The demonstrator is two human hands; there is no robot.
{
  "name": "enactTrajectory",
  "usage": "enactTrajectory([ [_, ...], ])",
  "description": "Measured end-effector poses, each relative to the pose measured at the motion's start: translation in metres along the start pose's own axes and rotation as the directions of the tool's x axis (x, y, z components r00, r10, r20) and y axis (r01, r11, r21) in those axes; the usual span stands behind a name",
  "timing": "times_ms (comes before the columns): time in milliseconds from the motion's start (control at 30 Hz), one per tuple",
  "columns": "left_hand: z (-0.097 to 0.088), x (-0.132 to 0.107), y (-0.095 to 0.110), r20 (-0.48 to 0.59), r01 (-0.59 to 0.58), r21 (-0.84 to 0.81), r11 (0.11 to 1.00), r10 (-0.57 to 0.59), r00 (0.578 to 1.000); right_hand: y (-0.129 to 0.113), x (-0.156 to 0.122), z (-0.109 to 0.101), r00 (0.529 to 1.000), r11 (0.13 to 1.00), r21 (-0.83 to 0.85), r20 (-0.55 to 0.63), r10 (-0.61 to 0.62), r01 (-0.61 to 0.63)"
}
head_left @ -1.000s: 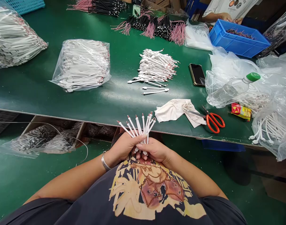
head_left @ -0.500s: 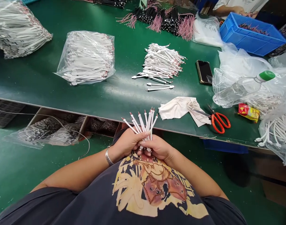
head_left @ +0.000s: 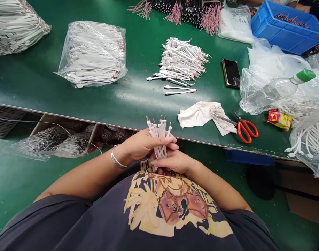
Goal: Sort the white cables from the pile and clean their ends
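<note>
A bunch of short white cables with reddish wire tips stands upright between my two hands, just in front of the table edge. My left hand is closed around the upper part, its thumb laid across the cables. Lower down, my right hand grips the same bunch near its bottom ends; some of its fingers are hidden. On the table beyond lies a pile of similar white cables, with a few loose cables in front of it.
Bagged white cables lie at the left. To the right are a cloth, orange-handled scissors, a phone, a plastic bottle and a blue bin. Black and pink wire bundles lie at the back.
My left hand has slid up and around the cables, and their fanned tips have drawn closer together. My right hand stays at the lower ends. The view has tilted slightly down.
</note>
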State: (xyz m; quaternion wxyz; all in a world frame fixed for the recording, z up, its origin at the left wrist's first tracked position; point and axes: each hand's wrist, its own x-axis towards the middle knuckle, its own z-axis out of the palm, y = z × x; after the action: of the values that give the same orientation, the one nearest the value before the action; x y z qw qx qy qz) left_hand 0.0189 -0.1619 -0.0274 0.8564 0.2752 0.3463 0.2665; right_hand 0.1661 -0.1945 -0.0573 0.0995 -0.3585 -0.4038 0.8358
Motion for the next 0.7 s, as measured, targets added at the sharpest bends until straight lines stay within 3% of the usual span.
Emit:
enactTrajectory([
  [267,0.006,0.009,0.025,-0.253,-0.137,-0.237,0.962,0.075,0.965,-0.006,-0.008,-0.009,0.976,0.969,0.12,-0.054,-0.211,0.217],
  [367,0.006,0.007,0.034,-0.259,-0.141,-0.262,0.955,0.071,0.963,-0.007,-0.012,-0.013,0.952,0.943,0.164,-0.15,-0.266,0.29],
  [500,0.004,0.004,0.035,-0.237,-0.116,-0.283,0.952,0.047,0.97,-0.008,-0.019,-0.016,0.876,0.928,0.087,-0.371,-0.308,0.363],
  [700,0.001,0.004,0.03,-0.251,-0.092,-0.325,0.941,0.008,0.968,-0.008,-0.022,-0.014,0.845,0.934,-0.051,-0.411,-0.342,0.353],
])
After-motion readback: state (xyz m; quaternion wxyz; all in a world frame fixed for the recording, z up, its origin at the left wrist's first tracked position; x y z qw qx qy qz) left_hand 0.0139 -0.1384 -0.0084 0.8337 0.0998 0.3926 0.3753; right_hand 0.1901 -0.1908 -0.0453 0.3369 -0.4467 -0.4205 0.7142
